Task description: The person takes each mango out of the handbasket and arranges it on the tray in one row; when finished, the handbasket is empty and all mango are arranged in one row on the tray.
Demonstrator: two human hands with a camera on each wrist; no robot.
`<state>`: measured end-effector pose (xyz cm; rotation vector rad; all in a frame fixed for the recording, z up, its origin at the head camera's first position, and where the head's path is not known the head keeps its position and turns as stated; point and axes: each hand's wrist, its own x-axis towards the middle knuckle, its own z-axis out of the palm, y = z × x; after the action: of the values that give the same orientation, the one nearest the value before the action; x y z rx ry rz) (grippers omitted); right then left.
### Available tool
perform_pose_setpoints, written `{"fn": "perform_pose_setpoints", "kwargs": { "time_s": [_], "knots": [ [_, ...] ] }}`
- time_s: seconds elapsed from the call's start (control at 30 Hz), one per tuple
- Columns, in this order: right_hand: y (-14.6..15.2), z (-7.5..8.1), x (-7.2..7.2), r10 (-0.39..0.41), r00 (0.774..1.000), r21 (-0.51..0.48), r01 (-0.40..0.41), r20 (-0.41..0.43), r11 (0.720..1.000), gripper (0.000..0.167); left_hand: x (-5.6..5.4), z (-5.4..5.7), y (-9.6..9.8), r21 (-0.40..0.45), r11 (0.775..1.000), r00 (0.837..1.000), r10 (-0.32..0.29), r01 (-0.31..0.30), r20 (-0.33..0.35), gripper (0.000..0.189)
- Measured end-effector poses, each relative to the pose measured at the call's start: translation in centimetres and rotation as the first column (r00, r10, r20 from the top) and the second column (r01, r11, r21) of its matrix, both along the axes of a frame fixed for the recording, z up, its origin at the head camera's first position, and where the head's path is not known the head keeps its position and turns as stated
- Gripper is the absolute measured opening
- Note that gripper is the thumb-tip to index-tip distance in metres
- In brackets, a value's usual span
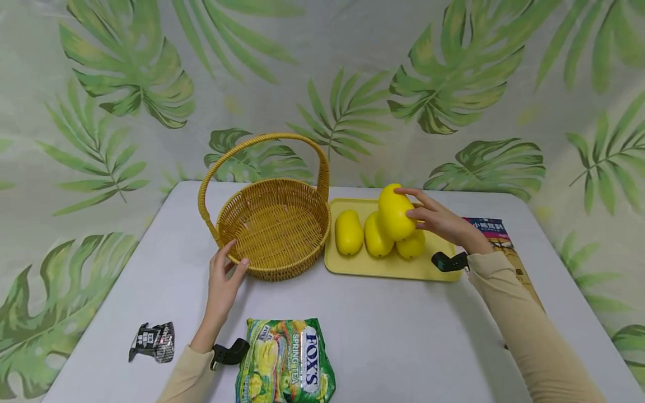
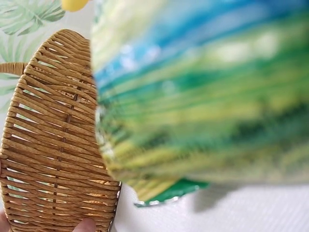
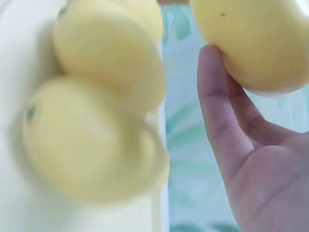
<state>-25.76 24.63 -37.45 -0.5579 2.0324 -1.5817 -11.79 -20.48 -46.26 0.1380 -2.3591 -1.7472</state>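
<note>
My right hand [image 1: 428,215] grips a yellow mango [image 1: 395,212] and holds it lifted above the yellow tray [image 1: 383,267]; the right wrist view shows my thumb [image 3: 219,116] against that mango [image 3: 256,43]. Three more mangoes [image 1: 349,232] lie on the tray, blurred in the right wrist view [image 3: 96,125]. My left hand [image 1: 224,277] holds the near rim of the empty wicker basket [image 1: 274,226], thumb on the rim. In the left wrist view a fingertip [image 2: 86,225] touches the basket wall [image 2: 53,140].
A green FOX'S candy bag [image 1: 287,361] lies near the front edge and fills the left wrist view [image 2: 203,96]. A small black wrapper [image 1: 153,341] sits at the front left. A magazine [image 1: 496,238] lies right of the tray. Leaf-print cloth hangs behind the white table [image 1: 403,330].
</note>
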Motion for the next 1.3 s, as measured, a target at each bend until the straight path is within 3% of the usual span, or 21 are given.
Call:
{"fn": "perform_pose_setpoints", "kwargs": {
  "time_s": [0.33, 0.6, 0.8, 0.97, 1.17, 1.3],
  "knots": [
    [5.7, -0.8, 1.1, -0.119, 0.993, 0.031, 0.119, -0.021, 0.992, 0.05, 0.0, -0.1, 0.0, -0.003, 1.0, 1.0, -0.004, 0.004, 0.012, 0.058],
    [8.5, -2.4, 2.0, -0.241, 0.97, 0.088, 0.242, -0.016, 0.966, 0.043, -0.1, -0.1, 0.0, -0.001, 1.0, 1.0, 0.001, -0.001, 0.012, 0.058],
    [9.0, -3.9, 2.6, -0.312, 0.95, 0.163, 0.309, -0.01, 0.937, 0.045, -0.2, -0.1, 0.0, -0.003, 1.0, 1.0, -0.002, 0.002, 0.017, 0.058],
    [8.5, -5.0, 2.5, -0.323, 0.946, 0.199, 0.317, -0.002, 0.927, 0.052, -0.3, -0.1, 0.1, -0.009, 1.0, 1.0, 0.003, -0.002, 0.012, 0.057],
    [7.9, -5.5, 2.4, -0.342, 0.939, 0.223, 0.332, 0.007, 0.916, 0.061, -0.3, -0.2, 0.1, -0.012, 1.0, 1.0, 0.009, -0.009, 0.017, 0.057],
    [7.4, -5.3, 2.4, -0.338, 0.94, 0.262, 0.334, -0.031, 0.905, 0.063, -0.3, -0.1, 0.1, -0.016, 1.0, 1.0, 0.011, -0.011, 0.016, 0.057]
  ]
}}
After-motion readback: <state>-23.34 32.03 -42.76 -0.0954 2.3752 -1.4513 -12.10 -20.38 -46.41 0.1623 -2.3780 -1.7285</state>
